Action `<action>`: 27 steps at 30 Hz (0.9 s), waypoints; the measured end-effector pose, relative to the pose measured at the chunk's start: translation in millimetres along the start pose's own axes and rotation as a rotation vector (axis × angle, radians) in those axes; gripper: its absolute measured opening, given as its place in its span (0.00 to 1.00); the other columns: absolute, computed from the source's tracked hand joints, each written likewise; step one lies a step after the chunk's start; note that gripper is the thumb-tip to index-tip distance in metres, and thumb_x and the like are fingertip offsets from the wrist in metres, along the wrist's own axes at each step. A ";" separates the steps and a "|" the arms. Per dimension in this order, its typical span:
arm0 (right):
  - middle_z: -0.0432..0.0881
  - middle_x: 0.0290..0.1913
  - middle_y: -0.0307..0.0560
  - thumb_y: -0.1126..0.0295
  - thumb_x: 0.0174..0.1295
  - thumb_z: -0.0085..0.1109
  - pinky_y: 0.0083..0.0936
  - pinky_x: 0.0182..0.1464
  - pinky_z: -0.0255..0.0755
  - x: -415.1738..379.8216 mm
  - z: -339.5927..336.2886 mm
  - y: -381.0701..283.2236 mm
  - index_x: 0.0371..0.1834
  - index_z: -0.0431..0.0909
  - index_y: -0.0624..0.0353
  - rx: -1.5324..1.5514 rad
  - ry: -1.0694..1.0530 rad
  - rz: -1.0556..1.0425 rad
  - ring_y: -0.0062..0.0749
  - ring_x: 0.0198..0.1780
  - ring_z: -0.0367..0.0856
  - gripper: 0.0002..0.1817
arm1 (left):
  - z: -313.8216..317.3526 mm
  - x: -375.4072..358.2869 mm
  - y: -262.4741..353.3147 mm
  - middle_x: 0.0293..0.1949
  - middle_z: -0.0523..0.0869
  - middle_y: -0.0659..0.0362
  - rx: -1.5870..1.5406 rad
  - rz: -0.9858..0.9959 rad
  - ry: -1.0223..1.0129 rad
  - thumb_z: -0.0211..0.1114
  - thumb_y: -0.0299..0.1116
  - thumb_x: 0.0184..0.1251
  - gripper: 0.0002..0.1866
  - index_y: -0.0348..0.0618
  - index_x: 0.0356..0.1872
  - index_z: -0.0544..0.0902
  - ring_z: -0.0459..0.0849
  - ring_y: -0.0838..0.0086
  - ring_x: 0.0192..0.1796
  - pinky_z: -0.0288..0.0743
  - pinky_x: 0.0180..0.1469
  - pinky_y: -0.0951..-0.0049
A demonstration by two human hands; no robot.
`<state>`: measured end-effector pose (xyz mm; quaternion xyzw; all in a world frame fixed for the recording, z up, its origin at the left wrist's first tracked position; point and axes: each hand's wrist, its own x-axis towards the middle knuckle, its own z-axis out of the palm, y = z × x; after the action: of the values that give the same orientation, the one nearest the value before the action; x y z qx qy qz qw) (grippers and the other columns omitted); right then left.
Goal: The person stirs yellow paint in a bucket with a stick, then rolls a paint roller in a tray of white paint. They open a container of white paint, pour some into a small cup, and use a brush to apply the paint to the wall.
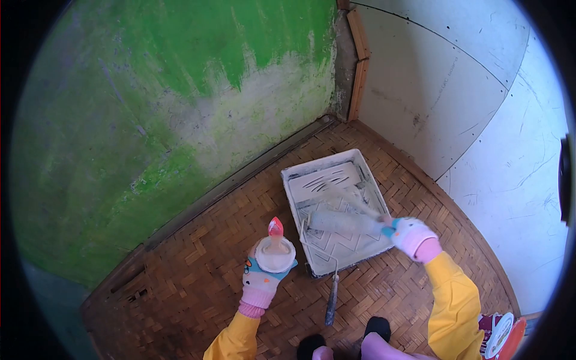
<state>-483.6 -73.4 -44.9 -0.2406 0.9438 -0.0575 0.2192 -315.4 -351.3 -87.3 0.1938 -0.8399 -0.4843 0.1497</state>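
Observation:
My left hand, in a patterned glove with a pink cuff, is wrapped round a small white tub. A red-tipped utensil, smeared with pale paint, stands in the tub. My gloved right hand is at the right side of a paint tray. Its fingers close on a pale, brush-like tool, blurred by motion, which reaches over the tray. Below the tool, a paint roller lies in the tray, its dark handle sticking out past the near edge onto the floor.
Woven matting covers the floor. A green wall with a pale patch rises on the left, pale panels on the right. Containers with a white lid stand at lower right. My feet are close to the roller handle.

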 end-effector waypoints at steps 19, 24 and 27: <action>0.77 0.49 0.54 0.53 0.59 0.46 0.32 0.56 0.66 25.1 -31.1 3.3 0.61 0.67 0.35 -0.206 -0.115 -0.015 0.46 0.51 0.76 0.24 | 0.8 -2.8 -22.7 0.38 0.82 0.59 0.057 0.025 0.070 0.77 0.34 0.36 0.27 0.41 0.43 0.77 0.81 0.71 0.40 0.75 0.46 0.73; 0.78 0.45 0.58 0.53 0.59 0.46 0.36 0.55 0.67 40.9 -8.8 -0.9 0.60 0.68 0.41 -0.081 -0.127 0.055 0.49 0.50 0.76 0.24 | 3.2 1.1 -10.7 0.39 0.82 0.58 -0.029 -0.041 0.010 0.77 0.33 0.37 0.27 0.41 0.42 0.76 0.81 0.71 0.40 0.75 0.46 0.73; 0.78 0.44 0.58 0.53 0.59 0.46 0.37 0.54 0.68 30.6 -14.9 12.8 0.57 0.71 0.46 -0.013 -0.049 0.146 0.49 0.49 0.76 0.23 | 0.7 0.1 0.5 0.39 0.82 0.59 -0.038 -0.031 0.027 0.77 0.33 0.37 0.28 0.41 0.43 0.76 0.81 0.71 0.41 0.75 0.46 0.73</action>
<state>-519.8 -76.8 -46.2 -0.1737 0.9535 -0.0293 0.2444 -315.9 -350.7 -87.2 0.2105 -0.8253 -0.4999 0.1569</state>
